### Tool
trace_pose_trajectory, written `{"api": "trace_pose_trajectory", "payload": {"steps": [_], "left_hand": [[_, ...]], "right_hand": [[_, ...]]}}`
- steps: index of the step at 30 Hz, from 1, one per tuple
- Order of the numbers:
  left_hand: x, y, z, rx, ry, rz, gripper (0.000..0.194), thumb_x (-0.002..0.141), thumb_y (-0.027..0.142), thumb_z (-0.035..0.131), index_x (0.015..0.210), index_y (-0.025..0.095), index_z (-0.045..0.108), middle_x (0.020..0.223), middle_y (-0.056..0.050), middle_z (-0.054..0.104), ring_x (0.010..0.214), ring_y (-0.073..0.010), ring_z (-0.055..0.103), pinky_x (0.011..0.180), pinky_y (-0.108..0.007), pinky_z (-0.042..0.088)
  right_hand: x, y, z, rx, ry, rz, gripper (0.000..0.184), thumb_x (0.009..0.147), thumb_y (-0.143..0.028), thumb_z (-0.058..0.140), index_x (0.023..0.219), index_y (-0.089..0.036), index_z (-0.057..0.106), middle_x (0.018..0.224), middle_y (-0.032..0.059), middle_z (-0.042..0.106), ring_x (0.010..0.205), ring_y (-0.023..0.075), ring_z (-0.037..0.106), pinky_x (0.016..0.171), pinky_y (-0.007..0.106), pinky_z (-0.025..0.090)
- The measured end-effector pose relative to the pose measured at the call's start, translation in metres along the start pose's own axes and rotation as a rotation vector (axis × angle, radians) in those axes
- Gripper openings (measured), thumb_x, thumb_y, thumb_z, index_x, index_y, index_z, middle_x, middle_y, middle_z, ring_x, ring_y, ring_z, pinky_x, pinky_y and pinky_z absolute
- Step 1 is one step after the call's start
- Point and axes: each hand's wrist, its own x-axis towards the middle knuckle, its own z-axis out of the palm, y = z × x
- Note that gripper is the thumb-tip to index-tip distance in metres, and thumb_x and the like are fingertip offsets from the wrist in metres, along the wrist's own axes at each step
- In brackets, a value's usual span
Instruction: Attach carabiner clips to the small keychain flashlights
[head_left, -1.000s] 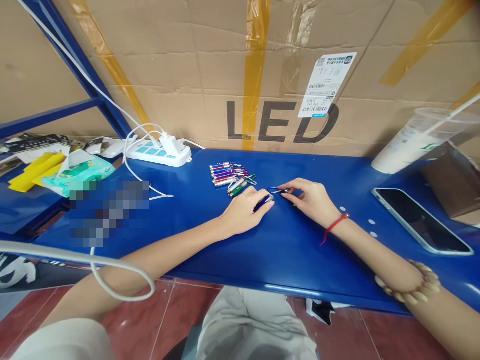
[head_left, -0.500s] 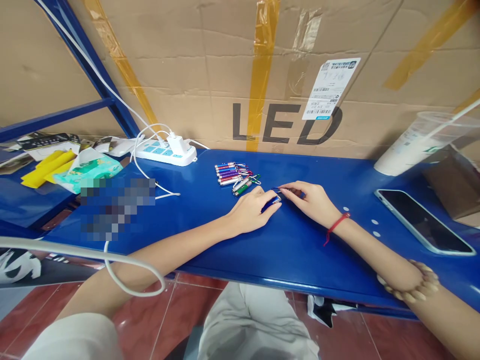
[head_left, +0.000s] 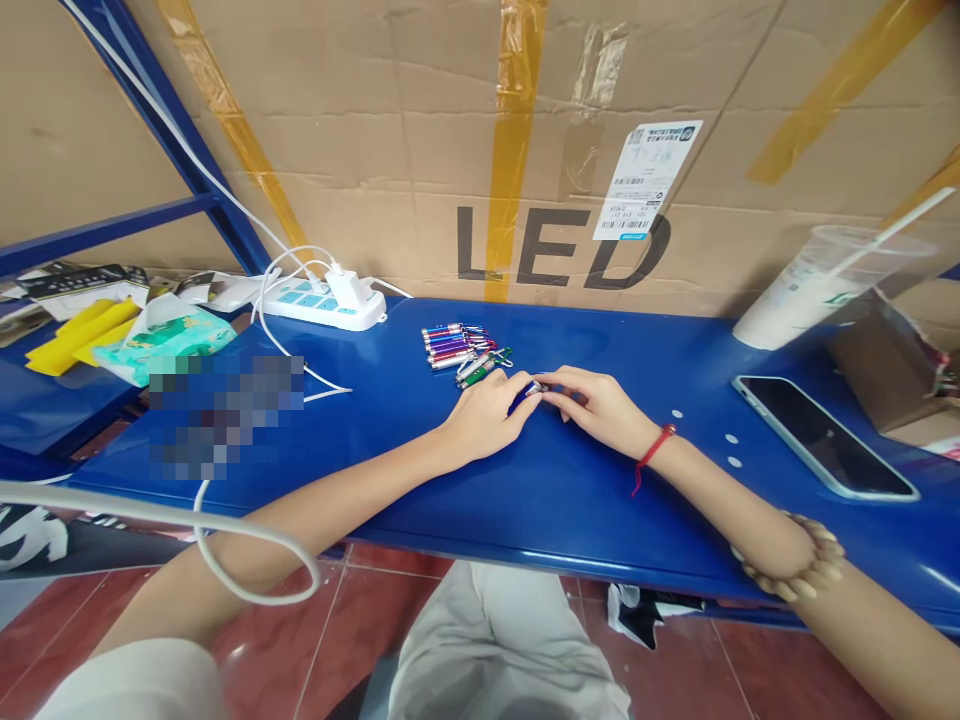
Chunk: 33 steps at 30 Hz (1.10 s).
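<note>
Right of the row of small flashlights [head_left: 450,347] on the surface [head_left: 480,510], the left hand [head_left: 486,417] grips a blue flashlight [head_left: 523,396], apparently steadying it so the right hand [head_left: 602,408] can work its end, though I cannot tell what those bunched fingers pinch.

At the centre of the frame, the left hand [head_left: 484,418] covers most of a blue cylinder [head_left: 523,397]; whether the fingers of the right hand [head_left: 604,408] grip its end or something beside it cannot be told. Just above, the overlapping coloured cylinders [head_left: 450,350] are too small to count surely. At mid-left, a pixelated patch [head_left: 232,410] masks what lies there. The fine print on the white label [head_left: 649,180], upper right, is illegible. Picture edges cut off the sleeve [head_left: 135,680], lower left, and the cardboard [head_left: 337,120], top.
</note>
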Motion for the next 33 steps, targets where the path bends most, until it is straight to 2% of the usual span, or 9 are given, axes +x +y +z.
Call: {"api": "trace_pose_trajectory", "payload": {"steps": [4, 9, 19, 24, 33], "left_hand": [[0.000, -0.002, 0.000, 0.011, -0.003, -0.004, 0.021, 0.092, 0.030, 0.035, 0.092, 0.019, 0.054, 0.077, -0.003, 0.056, 0.078, -0.0197, 0.055, 0.066, -0.028, 0.046], [0.000, 0.000, -0.002, -0.087, -0.021, -0.029, 0.021, 0.094, 0.026, 0.033, 0.090, 0.020, 0.052, 0.073, -0.001, 0.057, 0.075, -0.0179, 0.056, 0.066, -0.027, 0.045], [0.001, 0.001, -0.003, -0.097, -0.002, -0.040, 0.015, 0.092, 0.025, 0.038, 0.091, 0.020, 0.052, 0.075, -0.001, 0.059, 0.075, -0.0176, 0.057, 0.064, -0.026, 0.044], [0.002, 0.000, -0.004, -0.064, -0.010, -0.010, 0.016, 0.093, 0.020, 0.036, 0.088, 0.020, 0.051, 0.075, -0.001, 0.061, 0.075, -0.0185, 0.056, 0.067, -0.027, 0.044], [0.000, -0.001, -0.002, 0.023, -0.035, 0.051, 0.016, 0.092, 0.023, 0.037, 0.096, 0.019, 0.052, 0.085, -0.003, 0.063, 0.078, -0.0190, 0.055, 0.068, -0.028, 0.044]], "right_hand": [[-0.001, -0.002, -0.003, -0.001, 0.056, 0.024, 0.021, 0.085, -0.032, 0.052, 0.097, -0.020, 0.064, 0.083, 0.0029, 0.063, 0.050, 0.0098, 0.056, 0.055, 0.023, 0.048], [-0.002, -0.003, -0.006, -0.017, 0.091, -0.041, 0.025, 0.089, -0.028, 0.047, 0.107, -0.023, 0.062, 0.094, 0.0044, 0.058, 0.053, 0.0089, 0.054, 0.059, 0.024, 0.049], [-0.002, -0.003, -0.004, -0.197, 0.101, -0.090, 0.030, 0.090, -0.025, 0.043, 0.116, -0.026, 0.058, 0.098, 0.0062, 0.054, 0.075, 0.0159, 0.057, 0.068, 0.027, 0.049], [-0.002, -0.009, -0.003, -0.258, 0.149, -0.084, 0.029, 0.089, -0.025, 0.044, 0.114, -0.026, 0.059, 0.097, 0.0058, 0.055, 0.072, 0.0146, 0.056, 0.062, 0.025, 0.048], [-0.005, -0.011, -0.006, -0.248, 0.234, -0.070, 0.017, 0.086, -0.029, 0.053, 0.095, -0.022, 0.066, 0.091, 0.0010, 0.065, 0.056, 0.0085, 0.054, 0.054, 0.020, 0.045]]}}
